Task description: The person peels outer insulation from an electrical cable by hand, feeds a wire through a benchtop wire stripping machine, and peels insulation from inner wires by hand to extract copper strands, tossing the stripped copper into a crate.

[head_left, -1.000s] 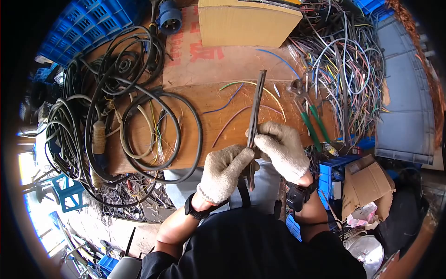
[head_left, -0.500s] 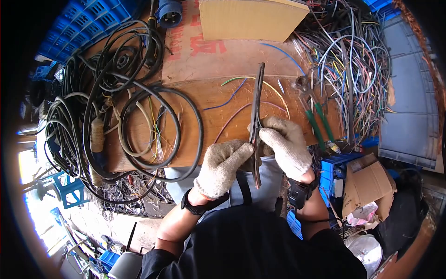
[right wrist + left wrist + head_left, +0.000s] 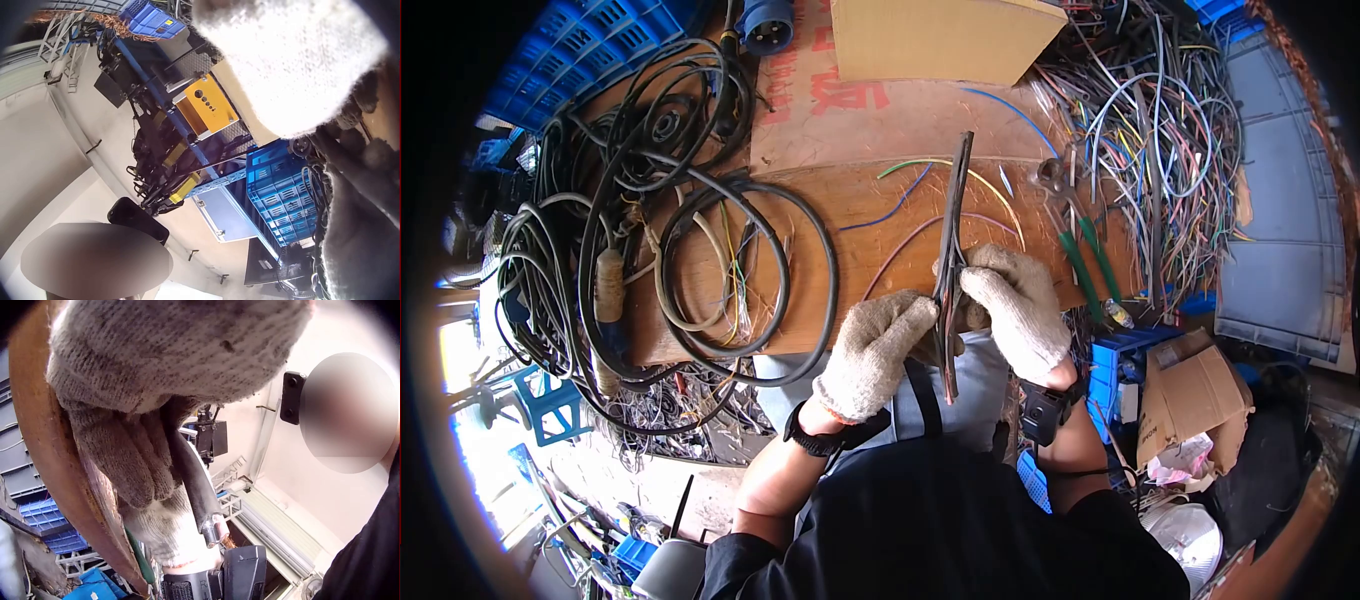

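Between the two hands is a short length of black cable (image 3: 957,195), upright in the head view, with a lengthwise split in its sheath. White knitted gloves cover both hands. My left hand (image 3: 874,352) pinches the cable from the left, thumb lying along its side. From the right, my right hand (image 3: 1022,312) pinches it slightly higher, close to the opened part of the sheath. In the left wrist view the lower end of the cable (image 3: 199,487) hangs out past the gloved fingers, with bare copper strands (image 3: 229,541) showing at its tip.
Cut wires and green-handled pliers (image 3: 1085,255) lie on the wooden bench (image 3: 880,270). Coils of black cable (image 3: 785,290) cover its left side. At the right is a heap of coloured wires (image 3: 1170,170); a cardboard box (image 3: 940,45) stands at the back.
The left hand has shifted slightly up and to the left along the cable. The split near the hands looks a little wider. Both hands keep their hold.
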The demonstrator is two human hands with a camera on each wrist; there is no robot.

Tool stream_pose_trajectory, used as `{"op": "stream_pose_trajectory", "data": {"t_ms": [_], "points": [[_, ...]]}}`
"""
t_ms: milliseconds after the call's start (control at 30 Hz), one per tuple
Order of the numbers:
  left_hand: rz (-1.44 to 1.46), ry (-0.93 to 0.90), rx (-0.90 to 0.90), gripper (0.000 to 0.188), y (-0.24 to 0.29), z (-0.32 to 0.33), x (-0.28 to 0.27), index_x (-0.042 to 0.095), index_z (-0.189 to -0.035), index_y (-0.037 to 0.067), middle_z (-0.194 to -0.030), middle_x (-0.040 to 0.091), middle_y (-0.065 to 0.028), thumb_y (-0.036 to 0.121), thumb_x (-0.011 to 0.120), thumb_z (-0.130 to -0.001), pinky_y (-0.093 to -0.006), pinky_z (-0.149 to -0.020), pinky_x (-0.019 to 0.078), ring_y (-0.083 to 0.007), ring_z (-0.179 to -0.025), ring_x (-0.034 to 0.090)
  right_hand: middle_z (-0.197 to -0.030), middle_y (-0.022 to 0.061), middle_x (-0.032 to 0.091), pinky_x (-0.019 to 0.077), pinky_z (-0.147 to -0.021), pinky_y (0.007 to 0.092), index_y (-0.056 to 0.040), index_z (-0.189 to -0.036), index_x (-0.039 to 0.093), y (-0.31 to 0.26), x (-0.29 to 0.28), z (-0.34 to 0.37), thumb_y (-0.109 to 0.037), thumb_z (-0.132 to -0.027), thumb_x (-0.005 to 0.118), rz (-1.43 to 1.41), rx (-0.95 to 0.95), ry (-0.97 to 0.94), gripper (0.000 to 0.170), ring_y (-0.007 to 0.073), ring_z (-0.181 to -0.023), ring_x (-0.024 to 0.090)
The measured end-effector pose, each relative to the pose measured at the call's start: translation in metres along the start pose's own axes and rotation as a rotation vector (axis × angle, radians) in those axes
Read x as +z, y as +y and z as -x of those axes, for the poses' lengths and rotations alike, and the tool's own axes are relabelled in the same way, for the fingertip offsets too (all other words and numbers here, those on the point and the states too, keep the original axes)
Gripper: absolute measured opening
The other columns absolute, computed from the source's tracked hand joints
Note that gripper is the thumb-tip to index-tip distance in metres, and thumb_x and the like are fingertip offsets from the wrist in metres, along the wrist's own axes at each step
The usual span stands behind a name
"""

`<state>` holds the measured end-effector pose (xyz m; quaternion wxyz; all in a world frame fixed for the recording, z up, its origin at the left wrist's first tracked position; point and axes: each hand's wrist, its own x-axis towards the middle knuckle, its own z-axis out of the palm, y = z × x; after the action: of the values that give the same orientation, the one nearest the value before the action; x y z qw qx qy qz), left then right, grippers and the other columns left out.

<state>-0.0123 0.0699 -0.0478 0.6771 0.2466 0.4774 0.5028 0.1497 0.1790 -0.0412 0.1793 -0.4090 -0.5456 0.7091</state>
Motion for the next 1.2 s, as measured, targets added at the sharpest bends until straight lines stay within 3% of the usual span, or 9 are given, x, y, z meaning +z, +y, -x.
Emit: {"op": "stream_pose_trajectory", "data": {"t_ms": [267, 333, 567, 667, 733, 800, 1000, 1067, 1200], "points": [[0.001, -0.019, 0.012, 0.034, -0.002, 0.001, -0.001, 0.063, -0.104, -0.004, -0.088, 0.071, -0.0107, 0.023, 0.044, -0.109, -0.0282, -0.071, 0.0558, -0.0129, -0.076, 0.068, -0.084, 0.0039, 0.069, 0.044, -0.06, 0.022, 0.0037, -0.105, 0.069, 0.007, 0.0, -0.002, -0.015, -0.098, 0.054, -0.026, -0.054, 0.003, 0.025, 0.0069, -0.066, 0.059], [-0.027, 0.003, 0.032, 0.033, -0.006, 0.0, 0.002, 0.063, -0.104, -0.004, -0.087, 0.071, -0.0106, 0.023, 0.045, -0.109, -0.0281, -0.07, 0.0555, -0.0129, -0.074, 0.068, -0.084, 0.002, 0.067, 0.0464, -0.06, 0.0213, 0.0002, -0.104, 0.067, 0.002, 0.0, 0.0, -0.016, -0.1, 0.059, -0.079, -0.002, -0.022, 0.018, 0.0056, -0.07, 0.059], [-0.092, 0.001, 0.068, 0.031, -0.006, 0.001, 0.005, 0.062, -0.099, -0.005, -0.083, 0.07, -0.0098, 0.022, 0.05, -0.107, -0.0278, -0.065, 0.0536, -0.0124, -0.068, 0.067, -0.087, 0.0028, 0.067, 0.0532, -0.064, 0.0229, 0.0009, -0.107, 0.066, 0.001, 0.005, 0.0, -0.017, -0.1, 0.061, -0.103, -0.001, 0.001, 0.02, 0.0075, -0.072, 0.064], [-0.268, 0.005, 0.078, 0.032, -0.01, -0.001, 0.003, 0.062, -0.097, -0.006, -0.081, 0.07, -0.01, 0.022, 0.05, -0.107, -0.0276, -0.065, 0.0532, -0.0124, -0.067, 0.067, -0.085, 0.0025, 0.067, 0.0527, -0.063, 0.022, 0.0007, -0.107, 0.066, -0.004, 0.005, -0.002, -0.021, -0.1, 0.064, -0.115, 0.016, 0.0, 0.023, 0.0068, -0.072, 0.064], [-0.27, 0.014, 0.082, 0.033, -0.008, 0.001, 0.006, 0.062, -0.097, -0.007, -0.081, 0.07, -0.0102, 0.022, 0.05, -0.108, -0.0275, -0.065, 0.0531, -0.0122, -0.067, 0.067, -0.081, 0.0012, 0.065, 0.0499, -0.06, 0.0209, -0.0002, -0.106, 0.067, -0.008, 0.008, -0.002, -0.025, -0.1, 0.064, -0.047, 0.078, 0.108, 0.025, 0.0052, -0.07, 0.061], [-0.271, 0.025, 0.086, 0.033, -0.009, 0.002, 0.008, 0.062, -0.096, -0.007, -0.08, 0.07, -0.0103, 0.022, 0.05, -0.108, -0.0273, -0.064, 0.053, -0.012, -0.067, 0.066, -0.079, 0.0002, 0.064, 0.0477, -0.059, 0.0203, -0.0005, -0.106, 0.067, -0.01, 0.005, -0.003, -0.025, -0.101, 0.063, 0.006, 0.041, 0.088, 0.025, 0.0044, -0.069, 0.06], [-0.118, 0.022, 0.079, 0.035, -0.015, 0.002, 0.008, 0.061, -0.101, -0.004, -0.084, 0.07, -0.0094, 0.025, 0.043, -0.109, -0.0237, -0.058, 0.0486, -0.0117, -0.064, 0.065, -0.076, -0.002, 0.061, 0.0412, -0.055, 0.0201, -0.0009, -0.106, 0.069, -0.007, 0.002, -0.003, -0.025, -0.103, 0.059, 0.102, -0.047, 0.074, 0.027, 0.003, -0.064, 0.054], [0.003, 0.029, 0.056, 0.03, -0.016, 0.002, 0.007, 0.06, -0.1, -0.005, -0.084, 0.069, -0.0124, 0.02, 0.045, -0.109, -0.0277, -0.057, 0.0534, -0.0133, -0.061, 0.063, -0.076, -0.0021, 0.061, 0.0406, -0.055, 0.0202, -0.0008, -0.106, 0.07, -0.004, 0.001, -0.004, -0.025, -0.104, 0.058, 0.111, -0.048, 0.071, 0.027, 0.0029, -0.064, 0.053], [0.063, 0.032, 0.054, 0.03, -0.018, 0.002, 0.007, 0.06, -0.101, -0.004, -0.081, 0.068, -0.012, 0.021, 0.045, -0.109, -0.0275, -0.054, 0.052, -0.0128, -0.059, 0.061, -0.077, -0.0016, 0.061, 0.0385, -0.053, 0.0201, -0.0014, -0.105, 0.07, -0.003, 0.002, -0.004, -0.024, -0.104, 0.056, 0.031, -0.058, 0.086, 0.026, 0.0021, -0.061, 0.049]]}}
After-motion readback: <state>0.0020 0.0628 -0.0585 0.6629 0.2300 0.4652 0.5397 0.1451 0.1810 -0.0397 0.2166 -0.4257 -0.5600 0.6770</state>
